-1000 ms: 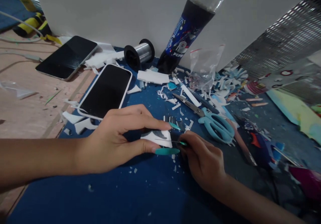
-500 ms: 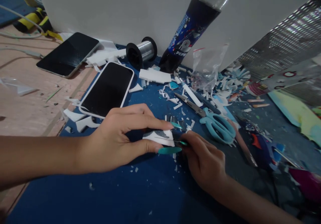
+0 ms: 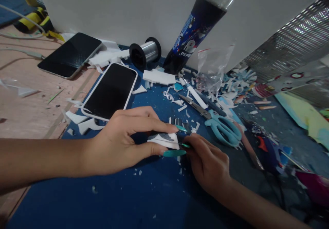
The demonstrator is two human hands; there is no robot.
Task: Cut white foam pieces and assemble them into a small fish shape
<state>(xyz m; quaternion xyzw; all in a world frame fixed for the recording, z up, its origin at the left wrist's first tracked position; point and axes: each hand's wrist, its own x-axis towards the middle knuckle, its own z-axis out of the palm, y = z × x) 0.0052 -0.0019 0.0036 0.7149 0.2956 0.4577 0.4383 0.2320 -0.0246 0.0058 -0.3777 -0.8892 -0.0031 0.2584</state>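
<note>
My left hand [image 3: 120,141] comes in from the left and pinches a small white foam piece [image 3: 166,140] with a dark grey patch between thumb and fingers. Long teal nails reach past the piece on both sides. My right hand [image 3: 209,162] is curled closed at its right end, gripping a thin-bladed knife [image 3: 182,144]. The narrow blade runs against the foam; its handle is hidden inside the fist. Both hands are just above the blue mat [image 3: 115,201], where small white scraps lie.
Light-blue scissors [image 3: 223,128] lie right of my hands, near a white pen-like stick [image 3: 196,95]. Behind are a phone [image 3: 110,90], a wire spool [image 3: 146,52], a Pepsi bottle [image 3: 194,34] and a foam block [image 3: 159,77]. A tablet-like device [image 3: 70,56] rests far left.
The foam piece has shifted and tilted slightly between my left fingers. My right hand has moved a little to the left, and less of the blade shows.
</note>
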